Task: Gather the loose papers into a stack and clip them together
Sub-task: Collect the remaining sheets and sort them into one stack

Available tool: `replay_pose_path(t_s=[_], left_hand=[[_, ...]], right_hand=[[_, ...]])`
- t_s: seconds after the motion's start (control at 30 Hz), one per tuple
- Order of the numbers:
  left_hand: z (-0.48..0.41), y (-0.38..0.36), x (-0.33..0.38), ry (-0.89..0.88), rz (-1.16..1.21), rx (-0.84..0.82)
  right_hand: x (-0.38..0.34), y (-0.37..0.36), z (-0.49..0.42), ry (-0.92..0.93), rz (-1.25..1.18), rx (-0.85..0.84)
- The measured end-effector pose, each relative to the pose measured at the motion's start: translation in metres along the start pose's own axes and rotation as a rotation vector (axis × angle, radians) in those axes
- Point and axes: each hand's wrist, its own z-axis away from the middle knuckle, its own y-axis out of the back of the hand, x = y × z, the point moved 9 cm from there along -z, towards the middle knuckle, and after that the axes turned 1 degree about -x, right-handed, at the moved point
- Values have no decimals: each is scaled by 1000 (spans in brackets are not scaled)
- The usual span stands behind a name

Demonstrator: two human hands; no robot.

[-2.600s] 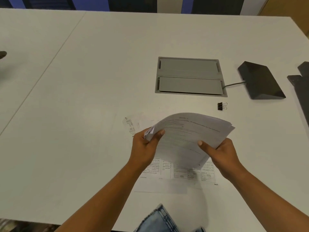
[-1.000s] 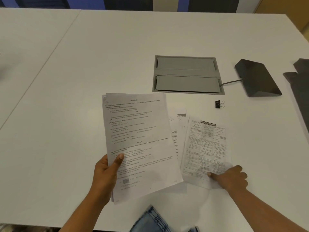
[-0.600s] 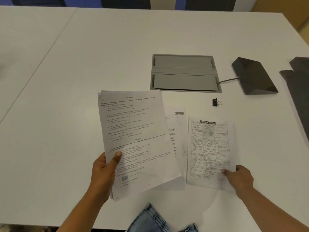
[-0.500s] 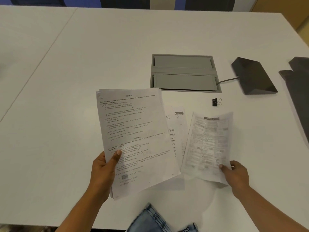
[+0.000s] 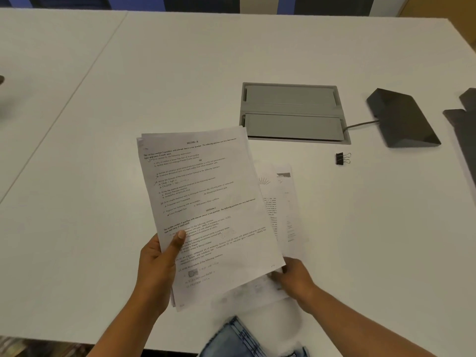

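Note:
My left hand (image 5: 158, 264) grips a stack of printed papers (image 5: 206, 202) by its lower left edge, thumb on top, held above the white table (image 5: 103, 99). My right hand (image 5: 293, 280) pinches a single sheet (image 5: 255, 287) that lies blurred beneath the stack's lower right corner. One more loose sheet (image 5: 283, 202) rests flat on the table, partly hidden by the stack. A small black binder clip (image 5: 342, 158) sits alone on the table, to the upper right of the papers.
A grey cable hatch (image 5: 291, 112) is set into the table beyond the papers. A dark wedge-shaped device (image 5: 401, 119) with a cable lies to its right, and dark objects (image 5: 463, 130) at the right edge. Denim-clad knee (image 5: 244, 341) shows below the table edge.
My right hand lifted the table-printed sheet off the table and carried it left, under the stack in my left hand. The left hand and stack barely moved.

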Motion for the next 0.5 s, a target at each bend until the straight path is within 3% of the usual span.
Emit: replay_pose_path(t_s=[0.27,0.5], left_hand=[[1,7,-2,3,0,22],[-2,-4,1,-5,-1,8]], right_hand=[[8,29,-6,-39,99,155],[25,114,3,-70,226,364]])
